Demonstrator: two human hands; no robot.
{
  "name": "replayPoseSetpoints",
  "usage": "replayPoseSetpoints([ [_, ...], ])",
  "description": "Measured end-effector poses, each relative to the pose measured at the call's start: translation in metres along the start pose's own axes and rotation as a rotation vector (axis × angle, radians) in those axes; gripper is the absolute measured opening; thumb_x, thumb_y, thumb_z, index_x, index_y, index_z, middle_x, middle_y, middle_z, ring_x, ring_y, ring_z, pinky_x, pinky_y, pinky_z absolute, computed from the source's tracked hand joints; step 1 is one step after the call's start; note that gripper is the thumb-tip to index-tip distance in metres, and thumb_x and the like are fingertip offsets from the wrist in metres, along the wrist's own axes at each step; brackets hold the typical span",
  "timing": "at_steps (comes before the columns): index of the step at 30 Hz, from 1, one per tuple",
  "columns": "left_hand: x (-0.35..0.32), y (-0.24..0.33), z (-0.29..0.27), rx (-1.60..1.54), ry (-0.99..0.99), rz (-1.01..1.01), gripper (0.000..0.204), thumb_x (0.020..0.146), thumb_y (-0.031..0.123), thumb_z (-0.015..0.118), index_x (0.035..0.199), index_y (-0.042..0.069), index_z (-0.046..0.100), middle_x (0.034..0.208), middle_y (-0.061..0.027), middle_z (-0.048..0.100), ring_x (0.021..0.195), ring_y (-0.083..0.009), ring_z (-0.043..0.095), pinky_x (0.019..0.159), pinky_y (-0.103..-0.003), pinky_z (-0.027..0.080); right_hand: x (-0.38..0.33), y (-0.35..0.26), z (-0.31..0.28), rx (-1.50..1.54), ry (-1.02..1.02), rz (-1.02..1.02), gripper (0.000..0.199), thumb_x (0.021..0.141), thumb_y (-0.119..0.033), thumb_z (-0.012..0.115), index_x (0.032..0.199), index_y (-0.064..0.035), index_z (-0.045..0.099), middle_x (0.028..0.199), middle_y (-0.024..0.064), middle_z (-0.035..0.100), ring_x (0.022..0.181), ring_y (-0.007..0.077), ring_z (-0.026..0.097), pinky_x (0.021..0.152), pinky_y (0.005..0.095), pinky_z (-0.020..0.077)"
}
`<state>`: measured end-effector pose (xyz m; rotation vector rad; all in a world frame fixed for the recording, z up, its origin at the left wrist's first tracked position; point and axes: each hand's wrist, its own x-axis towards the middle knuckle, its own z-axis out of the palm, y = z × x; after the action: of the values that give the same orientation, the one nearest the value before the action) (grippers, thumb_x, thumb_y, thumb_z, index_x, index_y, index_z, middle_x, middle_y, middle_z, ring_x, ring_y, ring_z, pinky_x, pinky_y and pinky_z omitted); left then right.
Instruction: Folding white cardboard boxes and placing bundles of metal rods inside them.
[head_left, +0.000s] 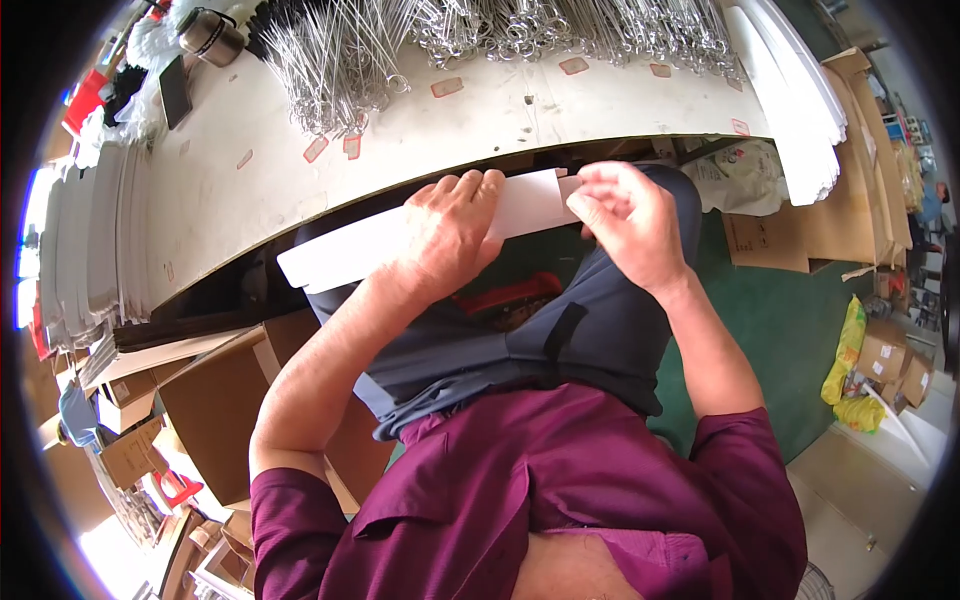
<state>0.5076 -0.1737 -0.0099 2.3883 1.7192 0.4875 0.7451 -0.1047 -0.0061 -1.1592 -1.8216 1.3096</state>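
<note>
Workshop clutter rings the seated person: a long white table (250, 170) curves across from nine to two o'clock, with heaps of metal wire tools (340, 60) along its far edge toward twelve, and stacks of flat white sleeves at nine (90, 240) and at two o'clock (790, 100). Cardboard boxes (210, 400) sit at seven o'clock on the floor. Just below the table's near edge, over the lap, lies one long white paper sleeve (340, 255), held level between both hands. The left hand (445, 235) lies across its middle, fingers curled over the top and gripping it. The right hand (625, 225) pinches the sleeve's end at one o'clock, fingertips closed on the paper. By the look of it, this sleeve is mid-handling: nothing shows inside it, whereas the stacks suggest many are done, and plenty of tools wait loose.
</note>
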Motion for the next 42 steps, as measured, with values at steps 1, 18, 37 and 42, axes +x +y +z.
replayPoseSetpoints([
  [1, 0.000, -0.002, 0.000, 0.007, 0.012, -0.006, 0.067, 0.071, 0.015, 0.080, 0.131, 0.000, 0.053, 0.114, -0.0155, 0.066, 0.102, -0.0328, 0.067, 0.087, -0.043, 0.055, 0.001, -0.004, -0.002, -0.318, 0.068, -0.256, 0.038, 0.083, -0.016, 0.082, 0.114, -0.0039, 0.066, 0.103, 0.0135, 0.073, 0.078, 0.0209, 0.072, 0.069, 0.0324, 0.0585],
  [18, -0.012, -0.018, -0.011, -0.097, 0.039, -0.056, 0.067, 0.072, 0.019, 0.085, 0.128, -0.002, 0.056, 0.117, -0.0207, 0.066, 0.109, -0.0382, 0.064, 0.095, -0.046, 0.052, 0.030, -0.005, -0.002, -0.833, -0.274, -0.657, 0.065, 0.079, -0.026, 0.082, 0.129, 0.0068, 0.057, 0.119, 0.0182, 0.063, 0.110, 0.0331, 0.061, 0.101, 0.0411, 0.0481],
  [37, 0.010, -0.025, -0.028, 0.011, 0.024, -0.039, 0.067, 0.079, 0.027, 0.082, 0.133, -0.002, 0.054, 0.126, -0.0198, 0.062, 0.117, -0.0375, 0.061, 0.098, -0.046, 0.049, 0.063, -0.015, 0.002, -0.878, -0.243, -0.822, 0.066, 0.080, -0.030, 0.079, 0.131, 0.0054, 0.057, 0.129, 0.0192, 0.062, 0.117, 0.0335, 0.059, 0.102, 0.0444, 0.0460],
  [42, 0.043, -0.036, -0.024, 0.082, 0.050, -0.057, 0.062, 0.083, 0.028, 0.079, 0.132, -0.001, 0.055, 0.120, -0.0200, 0.065, 0.115, -0.0368, 0.063, 0.095, -0.045, 0.050, 0.099, -0.006, -0.005, -0.811, -0.196, -0.805, 0.061, 0.079, -0.024, 0.081, 0.132, -0.0012, 0.060, 0.126, 0.0161, 0.067, 0.113, 0.0339, 0.063, 0.103, 0.0434, 0.0482],
])
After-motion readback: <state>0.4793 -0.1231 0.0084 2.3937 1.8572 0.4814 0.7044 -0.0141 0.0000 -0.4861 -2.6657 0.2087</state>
